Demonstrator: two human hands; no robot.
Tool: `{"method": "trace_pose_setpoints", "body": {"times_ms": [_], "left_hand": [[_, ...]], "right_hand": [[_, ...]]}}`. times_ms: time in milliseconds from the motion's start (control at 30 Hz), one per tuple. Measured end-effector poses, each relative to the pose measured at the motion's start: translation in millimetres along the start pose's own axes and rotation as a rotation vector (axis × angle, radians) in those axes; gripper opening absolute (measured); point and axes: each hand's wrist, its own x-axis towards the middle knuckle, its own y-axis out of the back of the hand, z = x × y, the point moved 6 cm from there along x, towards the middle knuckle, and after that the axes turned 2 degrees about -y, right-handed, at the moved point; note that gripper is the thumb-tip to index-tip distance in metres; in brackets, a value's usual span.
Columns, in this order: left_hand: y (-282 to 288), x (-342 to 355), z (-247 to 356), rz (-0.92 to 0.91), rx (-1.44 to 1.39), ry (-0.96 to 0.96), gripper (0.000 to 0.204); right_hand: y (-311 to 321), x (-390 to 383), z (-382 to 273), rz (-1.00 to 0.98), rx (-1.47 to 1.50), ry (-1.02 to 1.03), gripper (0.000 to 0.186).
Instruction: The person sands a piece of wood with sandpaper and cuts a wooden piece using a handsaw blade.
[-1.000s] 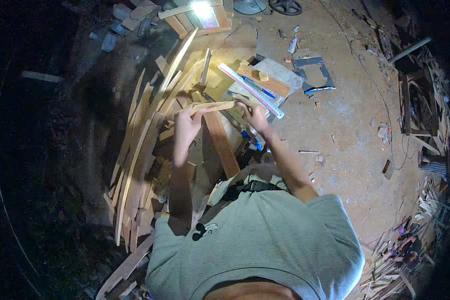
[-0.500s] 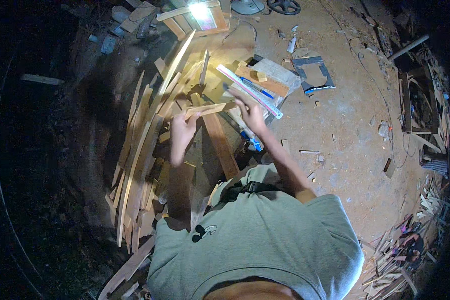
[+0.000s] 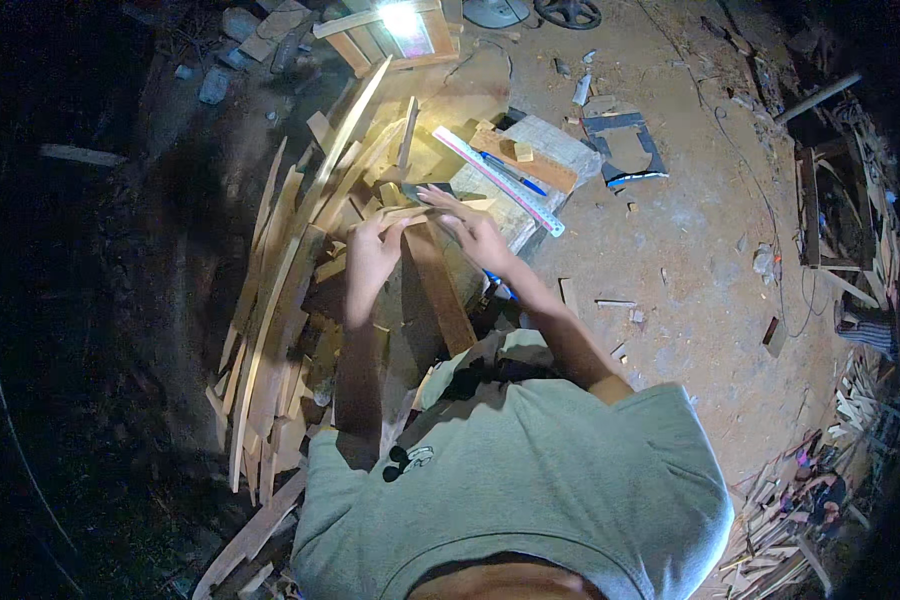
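In my left hand (image 3: pixel 370 258) is the near end of a short, pale wooden strip (image 3: pixel 482 204), gripped between thumb and fingers. My right hand (image 3: pixel 476 236) lies over the strip, its fingers stretched along the top. A thin dark flat piece (image 3: pixel 411 190) shows by the right fingertips; its kind is unclear. Below both hands a wider brown board (image 3: pixel 438 285) slants toward my body. Just right of my right hand lie a white and pink ruler (image 3: pixel 510 187) and a blue pen (image 3: pixel 532 187).
Long wooden strips (image 3: pixel 270 340) are heaped on the left. A bright lamp (image 3: pixel 400 20) leans on a wooden frame (image 3: pixel 345 50) at the far side. A grey slab (image 3: pixel 560 145) and a dark torn sheet (image 3: pixel 650 150) lie to the right. Scrap wood (image 3: pixel 780 525) is piled lower right.
My right hand has moved left and down, from above the strip's right end onto its middle. The dark piece has moved left with it. My left hand has shifted slightly.
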Motion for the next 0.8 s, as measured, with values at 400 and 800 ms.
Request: {"method": "trace_pose_setpoints", "body": {"times_ms": [400,800], "left_hand": [[1.0,0.0,-6.3,0.013,-0.012,-0.011,0.014],[-16.2,-10.0,15.2,0.031,0.017,0.012,0.015]], "right_hand": [[2.1,-4.7,10.8,0.011,0.055,-0.031,0.033],[15.9,-2.8,-33.2,0.187,-0.195,-0.104,0.027]]}}
